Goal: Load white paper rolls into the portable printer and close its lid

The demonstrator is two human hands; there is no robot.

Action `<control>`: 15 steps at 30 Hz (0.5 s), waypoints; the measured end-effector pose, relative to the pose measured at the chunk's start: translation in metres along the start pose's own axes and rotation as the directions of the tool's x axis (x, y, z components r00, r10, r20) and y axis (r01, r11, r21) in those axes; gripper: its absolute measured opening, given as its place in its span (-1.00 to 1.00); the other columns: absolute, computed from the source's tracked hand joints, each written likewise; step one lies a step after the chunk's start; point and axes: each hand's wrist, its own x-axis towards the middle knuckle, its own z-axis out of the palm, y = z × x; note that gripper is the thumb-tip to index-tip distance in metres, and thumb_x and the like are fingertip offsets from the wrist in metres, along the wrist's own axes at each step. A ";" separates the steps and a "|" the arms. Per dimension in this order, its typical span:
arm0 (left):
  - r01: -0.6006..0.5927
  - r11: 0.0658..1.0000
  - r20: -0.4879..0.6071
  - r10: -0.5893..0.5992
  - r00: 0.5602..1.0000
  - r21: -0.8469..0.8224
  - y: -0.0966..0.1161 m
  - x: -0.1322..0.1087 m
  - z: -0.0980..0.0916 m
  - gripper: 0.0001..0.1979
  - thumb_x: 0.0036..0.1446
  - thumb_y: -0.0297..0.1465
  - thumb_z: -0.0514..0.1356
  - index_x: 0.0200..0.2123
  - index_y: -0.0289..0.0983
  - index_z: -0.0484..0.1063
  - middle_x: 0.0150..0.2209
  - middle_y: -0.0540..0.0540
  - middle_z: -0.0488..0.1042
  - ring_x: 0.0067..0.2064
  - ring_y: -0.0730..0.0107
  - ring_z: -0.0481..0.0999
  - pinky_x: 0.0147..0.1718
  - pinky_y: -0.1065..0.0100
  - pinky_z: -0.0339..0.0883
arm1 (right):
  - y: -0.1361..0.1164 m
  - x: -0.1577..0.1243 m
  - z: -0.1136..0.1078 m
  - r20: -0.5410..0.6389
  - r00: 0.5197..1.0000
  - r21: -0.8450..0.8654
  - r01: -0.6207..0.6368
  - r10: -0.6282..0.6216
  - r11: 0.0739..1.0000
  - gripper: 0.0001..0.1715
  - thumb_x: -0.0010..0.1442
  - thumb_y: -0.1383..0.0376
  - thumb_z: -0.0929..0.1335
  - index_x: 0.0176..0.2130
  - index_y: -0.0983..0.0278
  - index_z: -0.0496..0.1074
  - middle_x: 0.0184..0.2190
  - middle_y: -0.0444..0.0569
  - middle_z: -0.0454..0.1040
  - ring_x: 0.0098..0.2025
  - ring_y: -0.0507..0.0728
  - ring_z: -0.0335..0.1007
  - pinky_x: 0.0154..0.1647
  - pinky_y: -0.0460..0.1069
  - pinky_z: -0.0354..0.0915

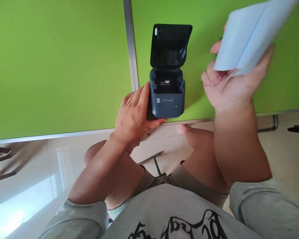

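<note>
A dark blue-grey label printer [167,106] sits near the front edge of the green table, its black lid [170,46] swung up and back. Its inner bay shows a small white sticker, and a power button is on the front. My left hand [136,114] rests along the printer's left side, fingers extended and thumb at its front lower edge. Off to the right, my right hand [236,79] is raised with the palm turned up. It holds a pale bluish-white roll of label paper [246,36], with a loose sheet stretching to the upper right; the paper hides some fingers.
The green table [59,66] has a metal seam strip [131,49] left of the printer and a metal front edge. Below are my legs, a tiled floor [72,159], a metal frame [1,162] at left and a dark object [298,129] at far right.
</note>
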 end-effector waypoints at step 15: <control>0.035 0.999 -0.004 -0.035 0.999 -0.008 0.000 0.000 -0.001 0.22 0.02 0.43 -0.07 0.37 -0.51 0.08 0.26 -0.46 0.34 0.28 -0.07 0.38 0.26 0.05 0.25 | 0.043 -0.002 0.025 -0.266 0.939 -0.506 0.056 -0.218 0.860 -0.73 0.19 0.16 0.42 -0.32 0.16 0.23 -0.34 -0.09 0.41 -0.24 0.13 0.37 -0.09 0.12 0.31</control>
